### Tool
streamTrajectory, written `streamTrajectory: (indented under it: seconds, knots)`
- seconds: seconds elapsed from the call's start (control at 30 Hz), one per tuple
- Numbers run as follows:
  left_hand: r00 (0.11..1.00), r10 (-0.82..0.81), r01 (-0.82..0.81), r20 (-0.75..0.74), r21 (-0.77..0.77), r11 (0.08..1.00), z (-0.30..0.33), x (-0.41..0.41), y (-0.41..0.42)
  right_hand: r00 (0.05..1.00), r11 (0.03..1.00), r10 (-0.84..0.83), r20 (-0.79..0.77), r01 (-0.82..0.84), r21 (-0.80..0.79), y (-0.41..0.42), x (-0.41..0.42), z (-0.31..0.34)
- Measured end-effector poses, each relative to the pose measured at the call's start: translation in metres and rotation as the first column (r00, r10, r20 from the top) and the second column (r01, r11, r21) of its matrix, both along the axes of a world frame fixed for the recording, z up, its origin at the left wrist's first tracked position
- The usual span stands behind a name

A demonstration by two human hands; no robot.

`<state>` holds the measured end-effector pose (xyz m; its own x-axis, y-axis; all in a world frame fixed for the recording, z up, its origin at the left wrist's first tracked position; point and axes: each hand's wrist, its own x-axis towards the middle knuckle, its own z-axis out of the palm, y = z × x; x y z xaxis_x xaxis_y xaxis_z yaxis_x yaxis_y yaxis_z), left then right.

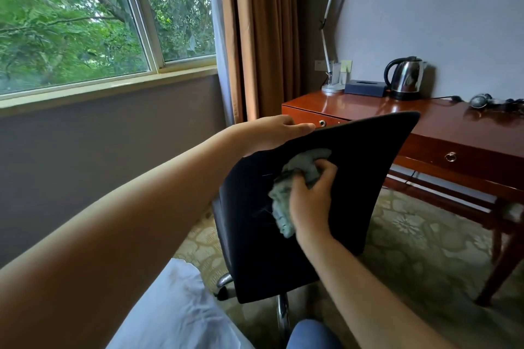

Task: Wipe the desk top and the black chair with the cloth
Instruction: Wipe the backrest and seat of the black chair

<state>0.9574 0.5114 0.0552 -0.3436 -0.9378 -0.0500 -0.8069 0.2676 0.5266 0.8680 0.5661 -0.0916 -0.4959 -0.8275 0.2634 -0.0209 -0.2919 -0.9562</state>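
Note:
The black chair (pixel 354 178) stands in the middle of the view with the back of its backrest turned toward me. My left hand (pixel 272 133) grips the backrest's upper left corner, thumb on the near side. My right hand (pixel 312 195) holds a crumpled pale green cloth (pixel 286 201) and presses it against the backrest's middle. The glossy red-brown desk (pixel 442 119) stands behind the chair against the grey wall.
On the desk are a lamp base (pixel 332 87), a dark tissue box (pixel 365 88), a steel kettle (pixel 405 78) and dark items at the right end (pixel 482 100). A window and brown curtain (pixel 263 37) are at left. White bedding (pixel 175 309) lies bottom left, patterned carpet (pixel 411 235) underfoot.

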Motion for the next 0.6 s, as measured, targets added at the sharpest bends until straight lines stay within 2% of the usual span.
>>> streamTrajectory:
  seconds: [0.13,0.27,0.33,0.47,0.53,0.6]
  knots:
    - [0.999,0.033,-0.033,0.006,0.009,0.999,0.002,-0.011,0.002,0.984,0.992,0.049,-0.171,-0.067,-0.104,0.019,0.049,-0.013]
    - [0.999,0.043,-0.043,-0.003,0.018,0.999,0.001,-0.011,0.002,0.948,0.978,0.148,-0.282,-0.183,-0.1,0.019,0.036,-0.017]
    - [0.999,0.049,-0.048,-0.012,0.017,0.999,0.001,-0.01,0.002,0.96,0.982,0.145,-0.238,-0.169,-0.081,0.013,0.017,-0.016]
    - [0.999,0.051,-0.05,-0.017,0.038,0.998,0.001,-0.014,0.006,0.997,0.996,-0.055,0.048,0.052,0.073,-0.009,-0.024,-0.009]
    - [0.999,0.042,-0.042,-0.01,0.033,0.999,0.0,-0.018,0.008,0.993,0.987,-0.106,0.059,0.098,0.127,-0.011,-0.028,-0.006]
    - [0.999,0.045,-0.045,-0.011,0.02,0.999,0.0,-0.022,0.008,0.996,0.992,-0.088,0.032,0.085,0.09,-0.003,-0.012,-0.002]
